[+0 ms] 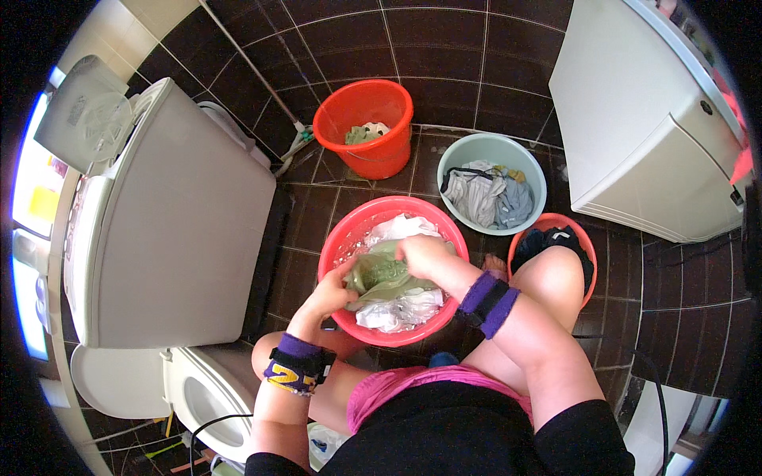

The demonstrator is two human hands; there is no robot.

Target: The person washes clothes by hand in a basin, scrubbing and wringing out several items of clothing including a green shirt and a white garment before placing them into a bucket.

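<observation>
A pink-red plastic basin [328,253] stands on the floor before me, with water and wet laundry in it. Across its middle spreads a pale green wet cloth [381,271]. My left hand [329,291] grips the cloth's left edge near the basin rim. On the other side, my right hand [425,256] has its fingers closed on the cloth's upper right part. White cloth [402,229] lies at the far side of the basin, and more wet white cloth [399,312] lies at the near side. Both wrists wear purple bands.
A red bucket [363,107] holding some cloths stands beyond the basin. To its right are a pale blue tub [493,143] of grey clothes and an orange-red basin [586,238] of dark clothes. A washing machine [178,226] and toilet [214,392] are left; a white appliance [631,119] is right.
</observation>
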